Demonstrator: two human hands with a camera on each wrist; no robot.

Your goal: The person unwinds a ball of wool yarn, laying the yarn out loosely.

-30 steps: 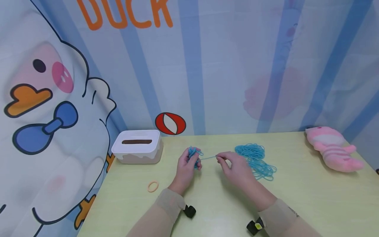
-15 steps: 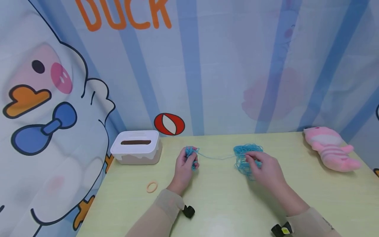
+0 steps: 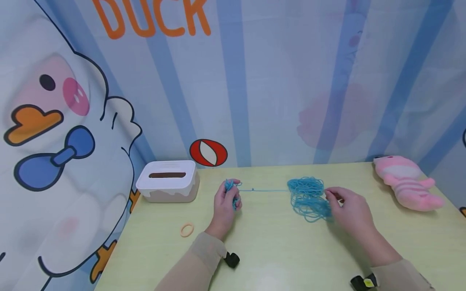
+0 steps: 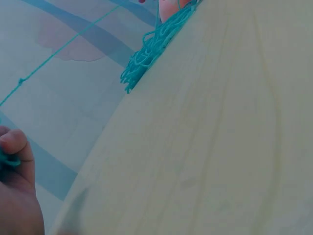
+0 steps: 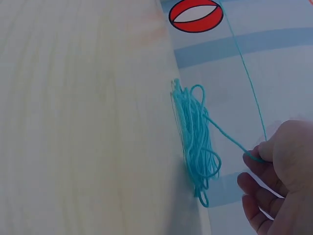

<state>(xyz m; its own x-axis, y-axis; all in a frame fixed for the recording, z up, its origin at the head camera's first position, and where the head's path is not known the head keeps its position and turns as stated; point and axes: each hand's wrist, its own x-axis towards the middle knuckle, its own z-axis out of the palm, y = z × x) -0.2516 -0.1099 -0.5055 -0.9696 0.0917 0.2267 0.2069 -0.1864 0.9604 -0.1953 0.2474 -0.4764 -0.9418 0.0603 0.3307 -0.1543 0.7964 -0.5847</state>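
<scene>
Curled round a small bundle of blue yarn [image 3: 229,185], my left hand [image 3: 224,206] is held up near the middle of the table. A taut strand [image 3: 267,190] with a small knot runs from it to my right hand [image 3: 351,210], whose thumb and forefinger pinch it. Just left of the right hand, a loose pile of blue yarn [image 3: 308,198] lies on the table. In the right wrist view a second length of yarn [image 5: 230,137] goes from the pinching fingertips down to that pile [image 5: 198,142]. Only part of the left hand [image 4: 19,181] shows in the left wrist view.
A light orange ring [image 3: 187,230] lies on the table [image 3: 276,250] left of the left forearm. At the back left stands a white-lidded tissue box [image 3: 168,181]. A pink plush toy [image 3: 407,184] lies at the right. Behind hangs a printed curtain [image 3: 269,81].
My right hand has moved right, from between the left hand and the pile to the pile's far side. The strand sagged midway and is now straight. My left hand has shifted slightly left.
</scene>
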